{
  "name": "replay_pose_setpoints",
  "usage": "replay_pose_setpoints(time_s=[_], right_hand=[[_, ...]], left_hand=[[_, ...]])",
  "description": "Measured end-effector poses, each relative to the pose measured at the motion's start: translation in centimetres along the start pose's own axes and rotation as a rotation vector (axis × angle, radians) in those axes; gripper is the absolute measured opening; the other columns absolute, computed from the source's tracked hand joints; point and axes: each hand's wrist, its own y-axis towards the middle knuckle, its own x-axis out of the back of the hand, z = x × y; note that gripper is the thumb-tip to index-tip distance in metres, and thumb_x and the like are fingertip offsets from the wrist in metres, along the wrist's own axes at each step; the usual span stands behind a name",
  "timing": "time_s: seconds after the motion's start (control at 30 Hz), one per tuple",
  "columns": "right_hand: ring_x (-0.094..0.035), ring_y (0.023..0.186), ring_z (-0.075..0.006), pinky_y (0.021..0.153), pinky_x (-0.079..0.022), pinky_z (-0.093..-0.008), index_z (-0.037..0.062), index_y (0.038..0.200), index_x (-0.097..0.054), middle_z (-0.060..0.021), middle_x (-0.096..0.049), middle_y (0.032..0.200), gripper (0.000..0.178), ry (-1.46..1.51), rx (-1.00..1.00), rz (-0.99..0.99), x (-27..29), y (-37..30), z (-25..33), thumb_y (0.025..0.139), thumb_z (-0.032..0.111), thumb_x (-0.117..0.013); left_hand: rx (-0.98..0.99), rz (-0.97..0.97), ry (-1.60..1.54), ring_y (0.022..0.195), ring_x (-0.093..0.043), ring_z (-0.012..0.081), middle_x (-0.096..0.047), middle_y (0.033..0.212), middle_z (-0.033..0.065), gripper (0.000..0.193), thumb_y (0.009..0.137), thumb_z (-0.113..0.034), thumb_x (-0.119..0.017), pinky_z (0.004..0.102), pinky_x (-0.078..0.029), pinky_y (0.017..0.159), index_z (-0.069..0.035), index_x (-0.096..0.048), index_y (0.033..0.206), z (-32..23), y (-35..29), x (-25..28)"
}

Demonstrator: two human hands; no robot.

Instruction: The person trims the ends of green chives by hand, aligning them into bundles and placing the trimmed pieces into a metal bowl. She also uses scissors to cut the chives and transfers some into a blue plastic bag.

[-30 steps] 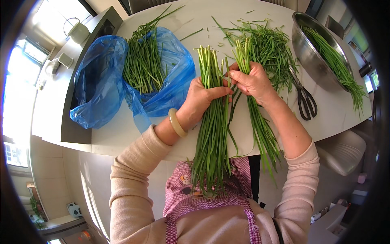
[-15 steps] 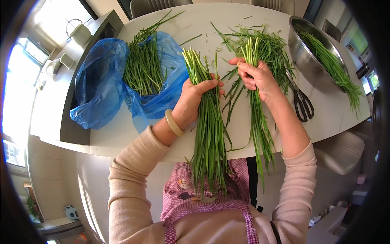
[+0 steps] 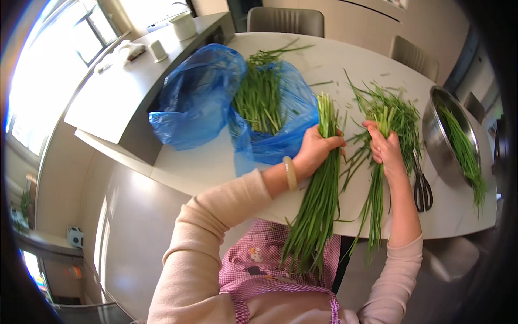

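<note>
My left hand [image 3: 319, 147] is wrapped round a thick bunch of garlic chives [image 3: 313, 216], its pale cut ends upward and its green leaves hanging past the table edge over my apron. In my right hand [image 3: 387, 150] is a thinner bunch of chives [image 3: 373, 208], held near its pale ends with the leaves trailing down. Just behind that hand lies a loose heap of chives and scraps [image 3: 402, 110]. Black-handled scissors [image 3: 423, 193] rest right of my right wrist, their blades partly under the heap.
Left of my hands, an open blue plastic bag [image 3: 197, 102] has more chives [image 3: 258, 100] lying on it. At the right stands a tilted-looking steel bowl [image 3: 436, 141] with chives [image 3: 463, 151] hanging over its rim. Chairs [image 3: 286, 20] stand behind the white table [image 3: 189, 173].
The view has turned left, so the table and hands sit farther right and lower in the picture. Both hands still hold their bunches, the right one gripping more closely.
</note>
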Motion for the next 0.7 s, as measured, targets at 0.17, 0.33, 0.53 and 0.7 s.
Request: replay_pose_setpoints(time_s=[0.17, 0.33, 0.53, 0.7], right_hand=[[-0.036, 0.046, -0.001, 0.041, -0.028, -0.0191, 0.0024, 0.106, -0.065, 0.0076, -0.043, 0.058, 0.03, -0.154, -0.041, -0.087, -1.1, -0.8, 3.0, 0.086, 0.025, -0.069], [-0.054, 0.066, -0.0072, 0.064, -0.046, -0.0242, -0.0003, 0.105, -0.068, 0.0021, -0.058, 0.073, 0.031, -0.424, 0.365, 0.216, -10.4, -0.8, 8.5, 0.076, 0.009, -0.075], [-0.064, 0.093, -0.0357, 0.081, -0.053, -0.0415, 0.0095, 0.141, -0.038, -0.0196, -0.041, 0.14, 0.091, -1.138, 0.856, 0.416, -28.4, 0.4, 7.9, 0.064, 0.021, -0.083], [-0.063, 0.077, -0.0356, 0.068, -0.052, -0.0424, 0.0037, 0.085, -0.061, -0.0162, -0.062, 0.087, 0.015, -1.103, 1.141, 0.534, -35.0, 6.2, 3.6, 0.075, 0.009, -0.07]], left_hand=[[-0.133, -0.019, 0.115, 0.06, -0.061, 0.0157, -0.062, 0.073, 0.0065, 0.017, 0.076, -0.002, -0.069, 0.0296, -0.05, 0.053, -0.001, -0.057, 0.09, 0.9, 1.1, 0.3], [-0.215, -0.022, 0.307, 0.072, -0.059, 0.0123, -0.062, 0.082, 0.0062, 0.019, 0.079, -0.006, -0.069, 0.0256, -0.052, 0.064, -0.001, -0.057, 0.094, 0.1, 0.3, 0.2], [-0.329, 0.266, 0.045, 0.084, -0.052, 0.0106, -0.055, 0.09, 0.0011, 0.021, 0.086, -0.009, -0.065, 0.0274, -0.044, 0.071, -0.006, -0.052, 0.103, 0.7, 0.6, 1.2], [-0.121, 0.373, -0.45, 0.086, -0.055, 0.0131, -0.057, 0.094, 0.0027, 0.021, 0.09, -0.015, -0.06, 0.0294, -0.044, 0.074, -0.008, -0.052, 0.108, 6.9, 2.9, 2.7]])
